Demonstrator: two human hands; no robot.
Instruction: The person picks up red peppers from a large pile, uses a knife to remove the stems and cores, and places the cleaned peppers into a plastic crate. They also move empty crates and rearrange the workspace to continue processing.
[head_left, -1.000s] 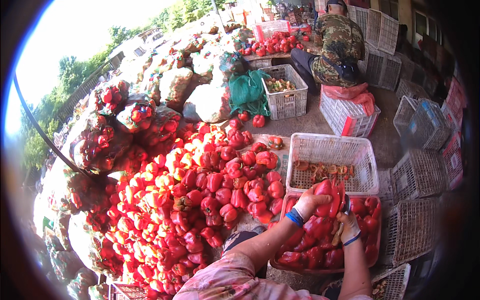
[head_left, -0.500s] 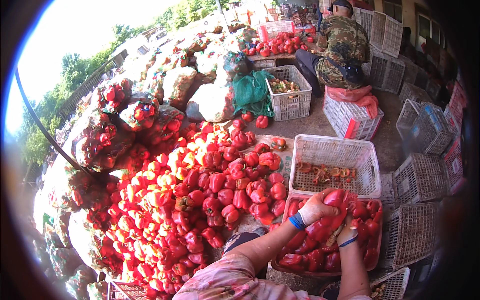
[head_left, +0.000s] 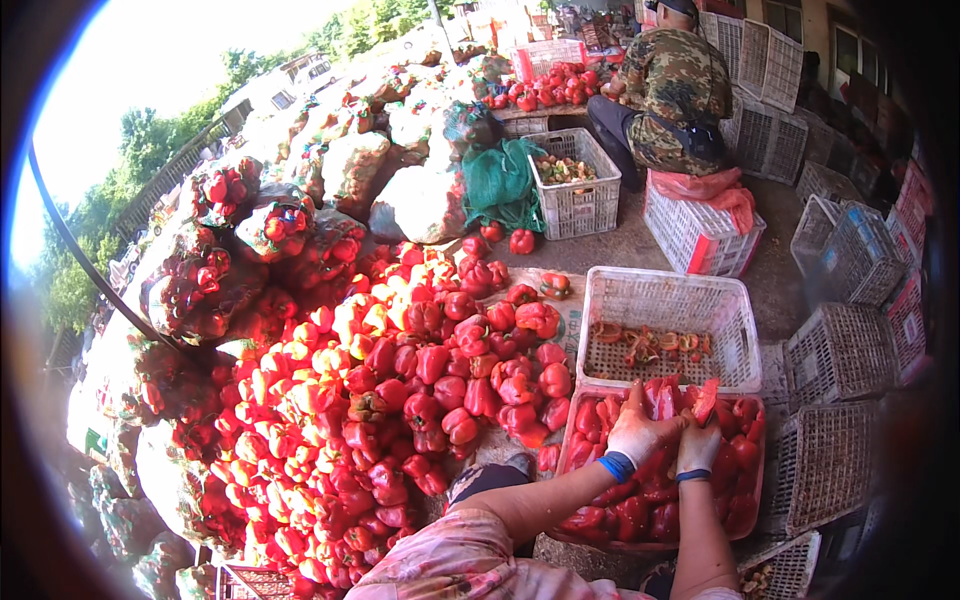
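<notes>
Both my hands wear pale gloves with blue cuffs and reach into a red crate (head_left: pixel 756 470) full of red bell pepper halves. My left hand (head_left: pixel 638 432) presses down on the peppers in the crate. My right hand (head_left: pixel 697 443) sits right beside it, and a red pepper piece (head_left: pixel 705 399) sticks up above its fingers. Whether the fingers close on that piece I cannot tell. A large heap of whole red peppers (head_left: pixel 390 390) lies on the ground to my left.
Behind the red crate stands a white crate (head_left: pixel 672 305) with pepper scraps on its bottom. Empty grey crates (head_left: pixel 838 350) line the right side. A person in camouflage clothes (head_left: pixel 672 90) crouches at the back by more crates. Net sacks of peppers (head_left: pixel 230 250) pile up at the left.
My hands came closer together over the red crate. The left hand dropped from a raised pepper onto the pile; the right hand moved in from the right.
</notes>
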